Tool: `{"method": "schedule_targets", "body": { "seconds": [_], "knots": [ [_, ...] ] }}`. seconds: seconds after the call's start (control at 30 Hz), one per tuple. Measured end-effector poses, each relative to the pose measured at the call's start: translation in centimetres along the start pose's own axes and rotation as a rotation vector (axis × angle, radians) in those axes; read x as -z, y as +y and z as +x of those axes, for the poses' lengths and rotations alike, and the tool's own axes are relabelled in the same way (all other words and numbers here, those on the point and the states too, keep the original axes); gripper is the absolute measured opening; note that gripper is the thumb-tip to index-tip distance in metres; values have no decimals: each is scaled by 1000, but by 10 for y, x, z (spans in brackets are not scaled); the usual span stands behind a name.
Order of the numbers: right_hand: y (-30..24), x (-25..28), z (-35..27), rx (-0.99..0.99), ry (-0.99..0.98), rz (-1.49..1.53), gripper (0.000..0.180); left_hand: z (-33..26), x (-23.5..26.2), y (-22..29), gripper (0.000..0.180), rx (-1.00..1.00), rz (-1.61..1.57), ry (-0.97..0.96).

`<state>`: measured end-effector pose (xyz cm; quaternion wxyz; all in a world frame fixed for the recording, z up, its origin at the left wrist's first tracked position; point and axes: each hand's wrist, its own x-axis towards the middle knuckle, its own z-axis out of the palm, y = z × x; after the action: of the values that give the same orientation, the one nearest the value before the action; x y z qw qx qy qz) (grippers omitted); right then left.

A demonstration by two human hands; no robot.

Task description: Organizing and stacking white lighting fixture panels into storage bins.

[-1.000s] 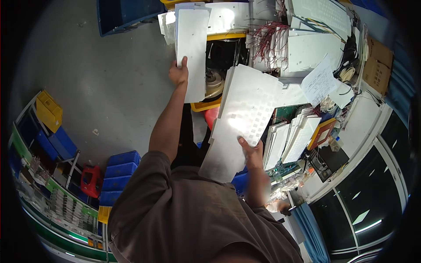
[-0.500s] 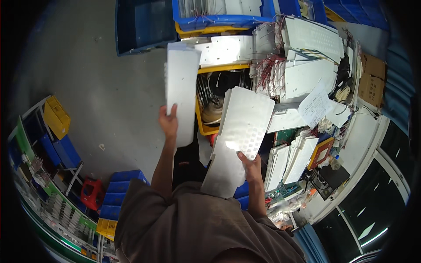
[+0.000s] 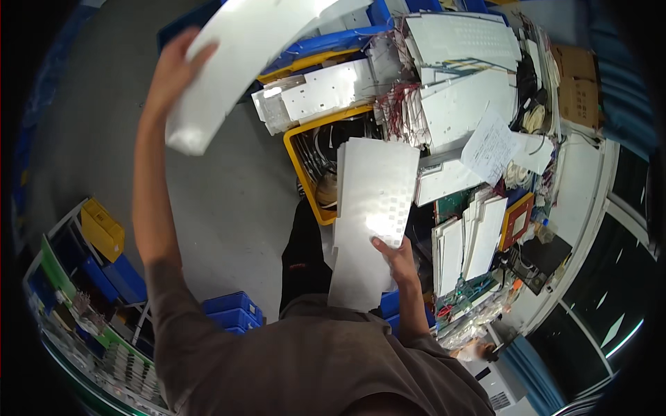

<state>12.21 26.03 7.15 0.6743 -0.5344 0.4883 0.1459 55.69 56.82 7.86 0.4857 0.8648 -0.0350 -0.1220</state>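
My left hand [image 3: 182, 66] is raised at the far left and grips a long white panel [image 3: 239, 59], which slants up toward the blue bin [image 3: 333, 43] and is slightly smeared by motion. In my right hand [image 3: 397, 258] is a small stack of white panels [image 3: 371, 187], held upright against my front with the thumb across its face. Rows of small pale squares run along the right side of the top panel. The fingers behind the stack are hidden.
A yellow crate [image 3: 300, 161] with dark cables and a beige round thing stands beyond the stack. White panels [image 3: 461, 104] with red wires are heaped on the bench at right, with a handwritten sheet [image 3: 489, 149] on them. Blue bins [image 3: 232, 310] lie low at left.
My left hand has swung up and to the left with its white panel, now tilted over the blue bin. The right-hand stack stands more upright. My view has turned slightly.
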Motion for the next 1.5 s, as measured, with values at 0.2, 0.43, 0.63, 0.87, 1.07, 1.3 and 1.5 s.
{"method": "schedule_targets", "body": {
  "seconds": [0.2, 0.43, 0.63, 0.87, 1.07, 1.3, 1.5],
  "knots": [
    [11, 1, 20, -84, -22, -11, 40, 110, -84, -8, 55, -195, 83, -57],
    [31, 2, 39, -259, -86, -22, 46, 133, -132, -44, 54, -336, -5, 87],
    [15, -40, 87, -283, -118, 19, 70, 147, -138, -51, 53, -509, -57, 257],
    [-13, -100, 194, -219, 24, -199, 84, 23, -132, -66, 50, -428, -155, 498],
    [-37, -114, 266, -126, -116, -242, 84, -251, -162, -165, 17, 129, -300, 283],
    [-11, -84, 267, -54, -381, -410, 63, -402, -196, -157, 17, 653, -288, 12],
    [37, -89, 267, -207, -365, -532, 54, -391, -209, -145, 17, 716, -398, -30]
  ]
}}
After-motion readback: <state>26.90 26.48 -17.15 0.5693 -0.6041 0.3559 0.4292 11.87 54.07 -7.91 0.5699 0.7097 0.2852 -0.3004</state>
